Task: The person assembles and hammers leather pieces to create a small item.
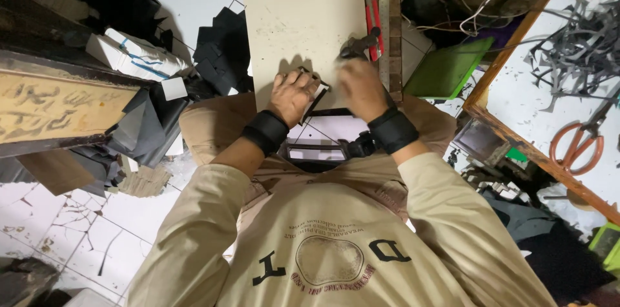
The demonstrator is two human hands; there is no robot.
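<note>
Black scraps of sheet material (219, 48) lie heaped on the tiled floor (77, 242) at about ten o'clock from the hands, partly under a cream work board (303, 16) whose far end is cut off by the top edge. The left hand (294, 95) lies curled, knuckles up, over a small flat black piece with a pale face (318, 97); its fingers hide most of that piece, so its full outline cannot be made out. The piece sits on the board's near edge, and its visible dark edge runs slantwise from about one o'clock down to seven o'clock. The right hand (361, 87), at three o'clock from the left, is blurred; it is closed around a dark hammer (361, 44) whose head shows at twelve o'clock from the knuckles, the handle hidden in the fist. Farther right, a green tray (445, 69) and orange-handled scissors (577, 144) lie among grey offcuts (575, 45).
</note>
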